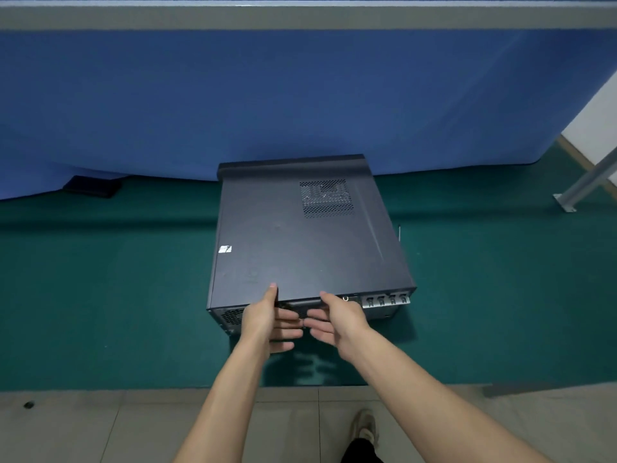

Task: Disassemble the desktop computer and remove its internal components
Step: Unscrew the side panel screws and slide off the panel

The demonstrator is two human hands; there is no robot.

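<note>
At the near edge of the dark side panel [300,242], my left hand [267,320] hooks its thumb over the panel's top surface while its fingers [287,325] curl underneath along the rear face of the desktop computer [310,305]. My right hand [334,320] mirrors it just beside, thumb up at the panel's lip and fingers bent beneath, so both hands clasp the same rear edge with their fingertips nearly meeting. Whether the fingers press firmly or merely rest there I cannot tell.

Outward from the hands, the panel lies flat on top of the case, which rests on its side on a green mat [100,295], front end pointing away from me toward a blue partition [233,95]. A perforated vent grille [325,198] sits toward the far right of the panel, and a small white sticker [225,249] marks its left edge. On the rear face, a mesh fan opening [232,316] shows left of my hands, and silver expansion slot covers [387,300] show to the right.

A thin dark tool [399,232], too slim to identify, lies on the mat just beside the case's right side. Farther off, a flat black object [91,186] rests on the mat by the partition's foot at left, and a metal support leg [584,182] slants down at right. Below the mat, pale floor tiles [100,426] and one shoe [365,426] fill the foreground.
</note>
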